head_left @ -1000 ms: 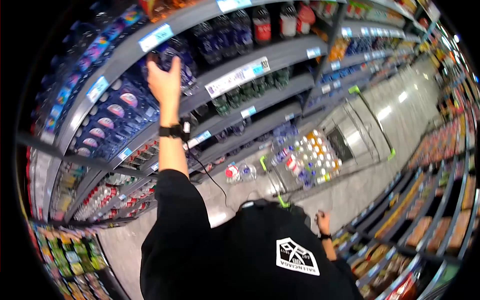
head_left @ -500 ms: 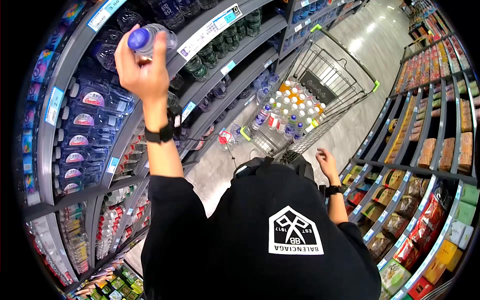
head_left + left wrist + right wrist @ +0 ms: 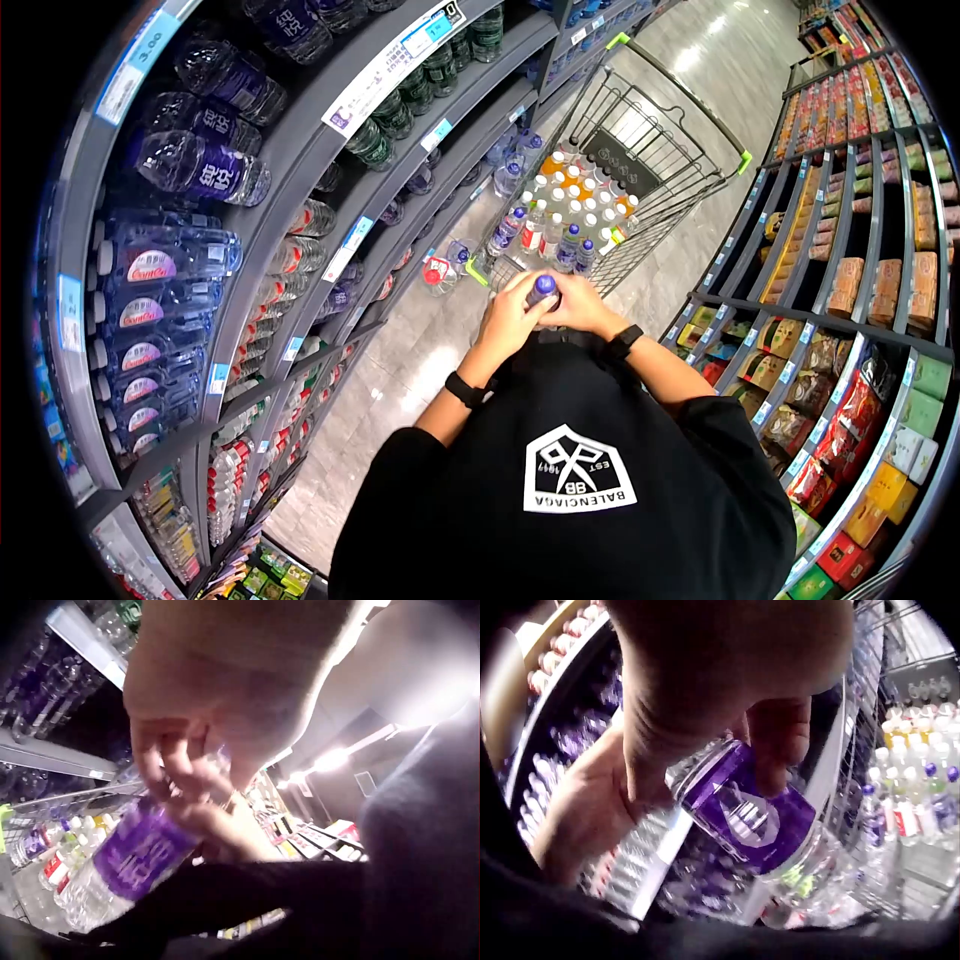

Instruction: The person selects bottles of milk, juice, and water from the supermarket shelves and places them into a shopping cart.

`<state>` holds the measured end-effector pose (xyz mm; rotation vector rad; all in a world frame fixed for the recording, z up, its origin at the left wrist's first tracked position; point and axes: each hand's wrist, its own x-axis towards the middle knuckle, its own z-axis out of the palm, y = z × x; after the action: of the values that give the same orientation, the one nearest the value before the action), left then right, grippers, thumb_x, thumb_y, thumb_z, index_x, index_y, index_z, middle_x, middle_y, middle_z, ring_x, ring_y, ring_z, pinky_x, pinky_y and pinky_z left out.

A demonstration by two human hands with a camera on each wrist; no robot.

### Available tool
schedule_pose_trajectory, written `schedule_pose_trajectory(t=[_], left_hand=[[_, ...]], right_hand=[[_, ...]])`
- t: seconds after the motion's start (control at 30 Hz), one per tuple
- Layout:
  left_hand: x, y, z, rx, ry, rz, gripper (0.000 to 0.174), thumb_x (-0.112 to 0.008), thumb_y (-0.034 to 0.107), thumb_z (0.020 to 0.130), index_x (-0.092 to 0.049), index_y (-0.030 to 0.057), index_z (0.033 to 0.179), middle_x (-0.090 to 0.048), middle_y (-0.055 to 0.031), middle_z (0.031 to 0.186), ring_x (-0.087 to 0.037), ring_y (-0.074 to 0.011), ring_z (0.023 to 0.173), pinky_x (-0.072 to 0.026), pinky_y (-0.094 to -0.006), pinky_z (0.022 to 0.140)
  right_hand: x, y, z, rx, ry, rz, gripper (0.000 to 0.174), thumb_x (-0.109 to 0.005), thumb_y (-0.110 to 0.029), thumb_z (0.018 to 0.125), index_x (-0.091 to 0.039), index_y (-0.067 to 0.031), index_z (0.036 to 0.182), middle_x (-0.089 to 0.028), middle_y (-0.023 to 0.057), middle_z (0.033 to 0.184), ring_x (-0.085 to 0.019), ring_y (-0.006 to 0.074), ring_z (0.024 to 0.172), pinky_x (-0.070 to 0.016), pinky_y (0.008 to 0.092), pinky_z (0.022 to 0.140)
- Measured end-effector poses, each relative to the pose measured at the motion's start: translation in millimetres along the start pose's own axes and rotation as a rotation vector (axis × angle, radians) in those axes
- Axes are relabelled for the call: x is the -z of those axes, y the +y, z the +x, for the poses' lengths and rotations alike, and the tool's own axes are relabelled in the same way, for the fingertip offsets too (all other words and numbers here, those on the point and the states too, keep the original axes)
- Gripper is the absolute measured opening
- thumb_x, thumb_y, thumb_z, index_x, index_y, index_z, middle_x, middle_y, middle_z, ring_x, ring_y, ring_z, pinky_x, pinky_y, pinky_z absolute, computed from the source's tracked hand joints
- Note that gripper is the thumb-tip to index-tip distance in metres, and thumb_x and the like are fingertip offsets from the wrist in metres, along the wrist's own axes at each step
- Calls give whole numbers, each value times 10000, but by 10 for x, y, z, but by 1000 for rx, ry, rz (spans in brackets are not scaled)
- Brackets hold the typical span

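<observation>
A clear water bottle with a purple label (image 3: 142, 851) (image 3: 746, 810) is held between both hands before the chest, its blue-purple cap (image 3: 545, 284) facing up in the head view. The left hand (image 3: 508, 318) (image 3: 217, 682) has its fingers curled at the bottle's upper end. Around the bottle from the other side, the right hand (image 3: 583, 304) (image 3: 735, 660) lays its fingers over the label in the right wrist view. Palms and fingers partly hide the bottle.
A wire shopping cart (image 3: 690, 195) with many drink bottles (image 3: 570, 205) stands just ahead. Shelves of bottled water (image 3: 150, 300) line the left, packaged goods (image 3: 850, 290) the right. Two bottles (image 3: 438, 272) stand on the floor by the left shelf.
From the left shelf, the left hand has carried the bottle down and right to the chest. The right hand has moved up and inward and taken hold of it too.
</observation>
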<state>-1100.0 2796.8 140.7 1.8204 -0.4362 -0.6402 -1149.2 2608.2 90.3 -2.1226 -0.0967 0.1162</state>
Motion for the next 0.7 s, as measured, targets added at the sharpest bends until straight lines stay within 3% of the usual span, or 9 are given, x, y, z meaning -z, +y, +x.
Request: schedule_pose_trajectory(t=[0.03, 0.07, 0.13, 0.23, 0.33, 0.37, 0.5, 0.6, 0.7], left_hand=[[20, -96, 4, 10, 6, -5, 477, -756, 290, 915, -655, 23, 1297, -688, -138, 1246, -692, -279, 1040, -550, -383, 840], [81, -212, -26, -29, -42, 178, 473, -722, 307, 935, -644, 28, 1310, -681, -158, 1258, -684, -321, 1063, -542, -415, 872], [161, -414, -127, -44, -77, 365, 471, -687, 325, 956, -634, 33, 1323, -675, -177, 1271, -676, -362, 1086, -533, -448, 904], [177, -791, -475, 188, 17, 530, 469, -646, 332, 970, -601, 54, 1344, -673, -195, 1243, -640, -408, 1115, -509, -487, 953], [123, -1188, -930, 408, -23, 625, 466, -647, 343, 967, -590, 68, 1339, -682, -195, 1213, -639, -411, 1102, -510, -498, 945], [101, -1259, -1068, 488, -44, 596, 479, -652, 349, 964, -585, 72, 1349, -681, -198, 1216, -639, -411, 1108, -513, -500, 944], [-51, -1500, -1539, 680, -27, 478, 530, -673, 376, 954, -572, 70, 1375, -673, -205, 1246, -647, -405, 1123, -523, -489, 947], [-177, -1472, -1592, 840, 12, 283, 554, -699, 377, 943, -584, 43, 1370, -661, -202, 1296, -670, -363, 1094, -533, -449, 934], [-271, -1411, -1536, 833, 46, 264, 539, -704, 357, 938, -591, 44, 1362, -655, -197, 1308, -672, -361, 1106, -535, -438, 942]], right_hand=[[-47, 140, 5, -78, -70, -41, 563, -854, -331, 687, -655, -76, 1148, -727, 198, 947, -715, 410, 866, -564, 463, 759], [-105, 288, 13, -156, -148, -79, 557, -856, -326, 684, -660, -69, 1137, -728, 198, 947, -714, 413, 864, -562, 464, 761], [-297, 710, 83, -255, -84, 64, 631, -870, -323, 667, -667, -30, 1187, -705, 208, 1031, -695, 376, 986, -538, 431, 894], [-802, 1725, 197, -379, 111, 109, 646, -902, -259, 650, -675, -28, 1209, -646, 181, 1184, -631, 366, 1126, -510, 408, 977], [-1174, 2327, 567, -636, 249, 198, 574, -915, -227, 659, -691, -15, 1143, -686, 193, 1184, -688, 314, 1060, -541, 405, 908], [-1108, 2365, 758, -746, 157, 302, 561, -922, -217, 650, -694, -8, 1119, -714, 192, 1156, -706, 301, 1031, -549, 409, 883], [-1529, 2969, 1187, -576, 360, 250, 543, -884, -168, 670, -696, -19, 1157, -761, 160, 1011, -719, 353, 960, -545, 442, 889], [-1682, 3235, 1349, -727, 294, 251, 569, -876, -190, 681, -689, -22, 1192, -758, 166, 1011, -717, 358, 954, -548, 439, 874], [-1606, 3182, 1204, -777, 279, 190, 578, -860, -200, 703, -680, -23, 1223, -757, 176, 1027, -720, 356, 947, -554, 429, 853]])
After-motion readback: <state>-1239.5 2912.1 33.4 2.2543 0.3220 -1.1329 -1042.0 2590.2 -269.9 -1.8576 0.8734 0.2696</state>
